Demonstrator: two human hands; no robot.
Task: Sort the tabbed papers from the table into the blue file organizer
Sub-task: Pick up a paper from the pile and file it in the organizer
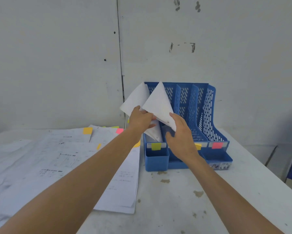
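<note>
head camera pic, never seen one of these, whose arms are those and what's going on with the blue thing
There is one picture, taken by a camera worn on a person's head, looking down past their own arms. No machine is involved. The left hand and right hand each hold a white sheet, one on the left and one on the right, at the leftmost slot of a blue file organizer. Its slots carry coloured tabs in front. It stands on a white table, beside loose printed papers with coloured tabs.

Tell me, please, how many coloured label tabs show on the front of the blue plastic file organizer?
3: a yellow-green tab on the left, an orange-yellow one half behind the right hand, a pink one on the right. More may be hidden.
</note>
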